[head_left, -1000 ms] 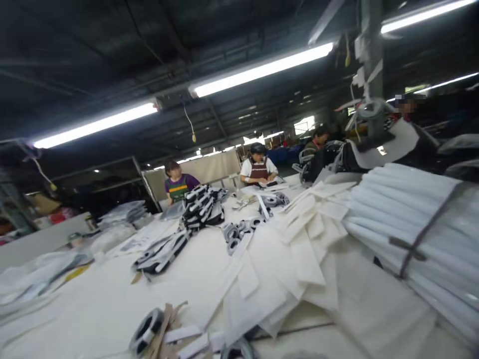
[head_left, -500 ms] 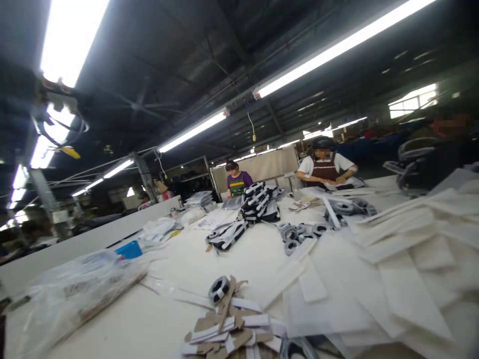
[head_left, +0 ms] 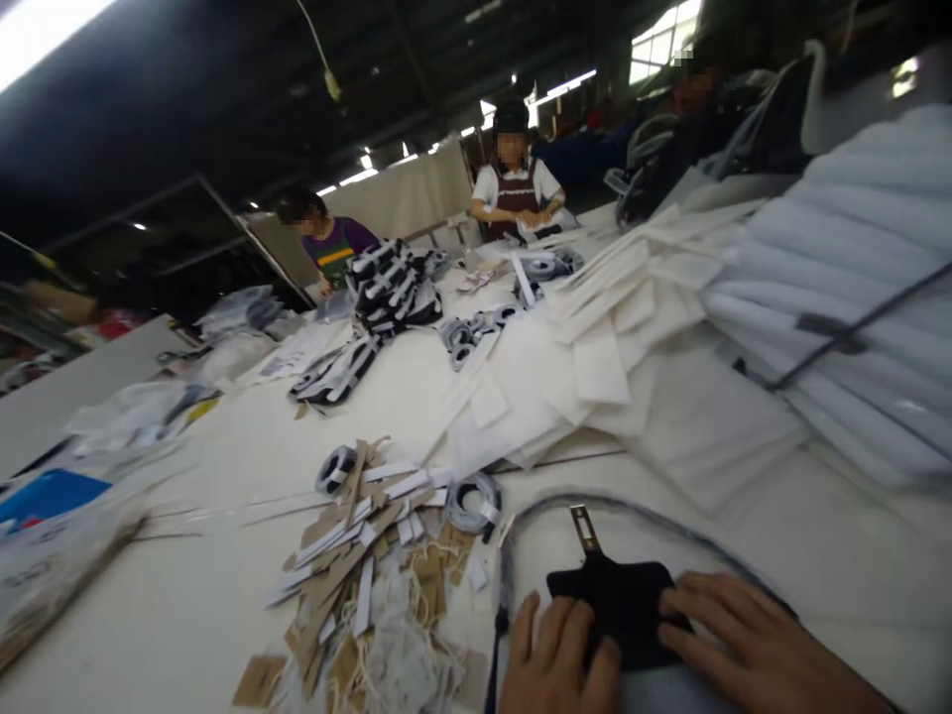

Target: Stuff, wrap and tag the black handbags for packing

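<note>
A black flap (head_left: 632, 615) with a metal clasp plate (head_left: 585, 529) at its top lies on the table in front of me. It seems to belong to a bag whose lower part is out of frame. My left hand (head_left: 561, 659) rests its outstretched fingers on the flap's lower left. On the right edge lie the extended fingers of my right hand (head_left: 744, 635). Around the flap arches a strap (head_left: 640, 503) in a greyish wrap. Neither hand visibly grips anything; the fingers' undersides are hidden.
Cardboard strips and tags (head_left: 357, 555) are heaped left of my hands, beside a coiled roll (head_left: 474, 502). White sheets (head_left: 595, 367) spread ahead; a strapped white stack (head_left: 855, 297) rises at right. Black-and-white bundles (head_left: 394, 288) stand farther back. Two people (head_left: 513, 188) work across the table.
My view has turned down and to the right. Both hands, the black flap and its strap have come into view, as has the strapped white stack.
</note>
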A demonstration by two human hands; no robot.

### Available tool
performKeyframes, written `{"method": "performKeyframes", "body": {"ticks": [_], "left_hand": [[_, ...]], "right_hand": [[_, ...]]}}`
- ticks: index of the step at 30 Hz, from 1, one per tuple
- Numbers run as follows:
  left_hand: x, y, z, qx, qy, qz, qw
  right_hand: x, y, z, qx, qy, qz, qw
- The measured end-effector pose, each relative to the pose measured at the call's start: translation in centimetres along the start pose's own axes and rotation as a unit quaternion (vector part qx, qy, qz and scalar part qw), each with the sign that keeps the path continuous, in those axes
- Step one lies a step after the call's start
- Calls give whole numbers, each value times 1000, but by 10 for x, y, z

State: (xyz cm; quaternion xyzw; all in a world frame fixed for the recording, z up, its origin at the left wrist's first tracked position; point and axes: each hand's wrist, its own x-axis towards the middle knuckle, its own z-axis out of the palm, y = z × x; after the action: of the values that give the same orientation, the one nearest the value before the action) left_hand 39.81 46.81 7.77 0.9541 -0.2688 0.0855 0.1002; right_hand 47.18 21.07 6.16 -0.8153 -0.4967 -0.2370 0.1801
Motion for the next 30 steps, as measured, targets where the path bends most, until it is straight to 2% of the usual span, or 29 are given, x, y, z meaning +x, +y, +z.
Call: {"method": "performKeyframes", "body": {"ticks": [2, 3, 4, 9, 11, 14, 17, 19, 21, 23, 25, 28, 30], "left_hand": [[1, 7, 9, 38, 121, 52, 991], [0, 10, 10, 48, 164, 70, 983], [-2, 12, 10, 46, 183, 79, 979], [-23, 18, 7, 23, 198, 87, 976], [-35, 21, 3, 58, 176, 96, 978], [-48, 29, -13, 91, 67, 99, 989], [-54, 37, -36, 53, -36, 82, 995], [-55, 41, -47, 17, -80, 60, 995], [-56, 44, -51, -8, -93, 42, 995], [-57, 46, -49, -18, -91, 34, 995], [-58, 47, -46, -21, -90, 31, 995], [-57, 48, -43, -25, -94, 28, 995], [-56, 48, -44, -32, -99, 26, 994]], "right_hand": [[-3, -7, -9, 8, -35, -5, 999], [-2, -9, -12, 24, -49, 3, 999], [0, -11, -14, 37, -61, 15, 997], [9, -16, -18, 67, -110, 84, 988], [12, -16, -19, 88, -118, 87, 985], [16, -15, -24, 107, -145, 91, 979], [22, -16, -32, 108, -162, 96, 976], [30, -16, -38, 123, -149, 99, 976], [44, -14, -40, 155, -126, 120, 972], [64, -9, -36, 191, -115, 174, 959], [86, -1, -26, 215, -131, 245, 936], [114, 7, -15, 247, -176, 282, 910], [121, 4, -19, 275, -197, 285, 897]]}}
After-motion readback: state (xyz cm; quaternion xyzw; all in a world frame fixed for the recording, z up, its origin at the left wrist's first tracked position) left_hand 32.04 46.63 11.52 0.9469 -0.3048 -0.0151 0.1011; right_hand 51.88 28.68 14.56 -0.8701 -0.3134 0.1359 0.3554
